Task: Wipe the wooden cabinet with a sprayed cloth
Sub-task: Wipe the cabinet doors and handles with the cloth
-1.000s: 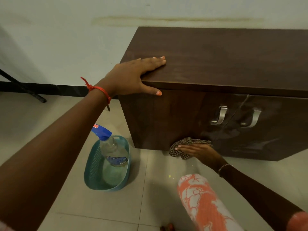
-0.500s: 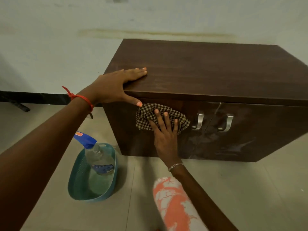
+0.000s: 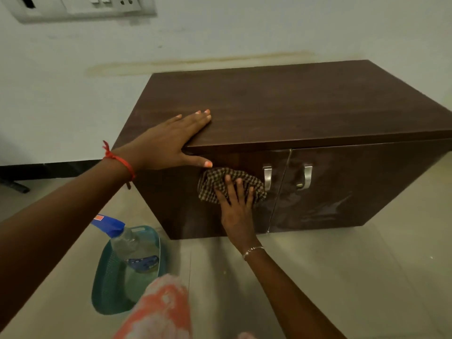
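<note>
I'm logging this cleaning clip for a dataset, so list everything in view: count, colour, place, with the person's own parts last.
cabinet: one, dark brown wood, against the wall, both doors closed
door handles: two, silver metal, beside the seam between the doors
cloth: one, brown and cream check, pressed on the left door near its top
spray bottle: one, clear with a blue head, standing in the basket
basket: one, teal plastic, on the floor left of the cabinet
switch panel: one, white, on the wall at upper left
left hand: flat on the cabinet's top front corner, red thread at the wrist
right hand: spread flat on the cloth, thin bracelet at the wrist
</note>
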